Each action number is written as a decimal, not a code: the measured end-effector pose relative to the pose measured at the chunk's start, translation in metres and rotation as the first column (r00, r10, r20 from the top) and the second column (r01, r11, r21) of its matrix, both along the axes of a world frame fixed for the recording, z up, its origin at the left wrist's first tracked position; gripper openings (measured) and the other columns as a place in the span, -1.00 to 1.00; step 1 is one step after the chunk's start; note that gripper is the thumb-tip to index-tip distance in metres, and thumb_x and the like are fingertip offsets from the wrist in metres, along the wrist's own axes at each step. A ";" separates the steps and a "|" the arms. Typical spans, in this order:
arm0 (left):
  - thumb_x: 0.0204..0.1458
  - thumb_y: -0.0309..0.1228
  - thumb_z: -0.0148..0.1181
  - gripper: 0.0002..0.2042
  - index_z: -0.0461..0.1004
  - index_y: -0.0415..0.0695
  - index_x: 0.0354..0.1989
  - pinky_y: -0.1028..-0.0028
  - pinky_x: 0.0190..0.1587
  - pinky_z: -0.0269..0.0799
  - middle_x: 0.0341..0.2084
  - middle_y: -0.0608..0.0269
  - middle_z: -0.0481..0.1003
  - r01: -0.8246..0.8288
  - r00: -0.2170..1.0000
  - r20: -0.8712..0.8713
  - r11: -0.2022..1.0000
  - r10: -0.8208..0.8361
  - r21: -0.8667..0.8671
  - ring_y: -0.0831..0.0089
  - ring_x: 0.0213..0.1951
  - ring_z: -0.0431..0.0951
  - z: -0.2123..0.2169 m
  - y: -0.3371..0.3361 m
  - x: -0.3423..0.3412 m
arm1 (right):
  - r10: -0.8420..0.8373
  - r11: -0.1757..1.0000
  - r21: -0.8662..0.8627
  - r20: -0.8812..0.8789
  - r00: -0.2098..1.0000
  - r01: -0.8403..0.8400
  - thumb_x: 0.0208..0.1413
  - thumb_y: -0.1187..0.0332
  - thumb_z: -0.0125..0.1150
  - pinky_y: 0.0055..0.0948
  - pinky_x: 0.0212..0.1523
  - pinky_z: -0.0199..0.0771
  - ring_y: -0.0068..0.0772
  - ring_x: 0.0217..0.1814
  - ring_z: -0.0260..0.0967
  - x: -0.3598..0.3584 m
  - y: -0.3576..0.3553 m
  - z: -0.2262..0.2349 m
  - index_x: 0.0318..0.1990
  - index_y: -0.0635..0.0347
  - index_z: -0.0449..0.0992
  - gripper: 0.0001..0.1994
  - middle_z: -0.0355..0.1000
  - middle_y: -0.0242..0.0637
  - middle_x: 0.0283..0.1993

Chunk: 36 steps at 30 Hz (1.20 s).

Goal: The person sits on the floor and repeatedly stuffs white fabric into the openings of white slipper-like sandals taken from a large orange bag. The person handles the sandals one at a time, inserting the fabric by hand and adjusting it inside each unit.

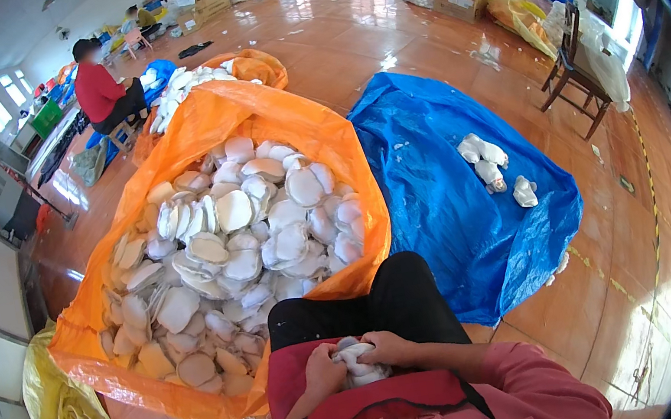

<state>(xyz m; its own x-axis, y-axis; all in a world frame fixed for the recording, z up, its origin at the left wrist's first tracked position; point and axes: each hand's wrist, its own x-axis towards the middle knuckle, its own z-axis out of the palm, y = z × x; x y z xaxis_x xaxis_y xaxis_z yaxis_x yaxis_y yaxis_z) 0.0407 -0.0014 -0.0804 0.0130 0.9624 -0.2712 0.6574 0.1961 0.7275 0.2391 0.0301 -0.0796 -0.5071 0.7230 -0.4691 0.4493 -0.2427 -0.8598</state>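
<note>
While both hands work on lap, left hand (323, 373) and right hand (390, 346) clutch white padded piece (358, 363); keep grip tight, pull evenly. Orange sack (268, 115) of pads ahead-left.

Wide orange plastic sack (286, 121) before my knees. Crumpled blue tarpaulin (447, 192) on tiled floor, few white bundles (488, 161) on it. Dark wooden chair (573, 75) beyond. Seated person in red top (99, 91) far left.

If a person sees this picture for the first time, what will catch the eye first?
Most striking is the big orange sack in the middle, heaped with white round pads. To its right a blue tarp lies on the floor. At the bottom, the left hand and right hand grip a white piece.
</note>
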 end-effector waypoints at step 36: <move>-0.16 -0.55 0.15 -0.73 0.35 -0.24 -0.22 0.19 -0.23 0.39 -0.34 -0.03 0.38 0.072 0.993 0.056 0.902 -0.106 0.425 -0.03 -0.26 0.43 0.039 0.026 0.040 | -0.502 0.749 0.330 -0.283 0.817 0.575 -0.07 0.50 0.19 -0.40 -0.37 0.35 -0.38 -0.42 0.31 -0.003 -0.010 -0.005 -0.33 0.22 0.38 -0.86 0.35 -0.21 -0.46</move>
<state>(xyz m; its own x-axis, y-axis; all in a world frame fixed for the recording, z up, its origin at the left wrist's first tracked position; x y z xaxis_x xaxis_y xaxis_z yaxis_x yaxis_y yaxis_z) 0.0811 0.0249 -0.0414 0.1079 0.9803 0.1653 0.5970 -0.1968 0.7777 0.2360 0.0197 -0.0847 -0.0208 0.9990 -0.0397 0.1879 -0.0351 -0.9816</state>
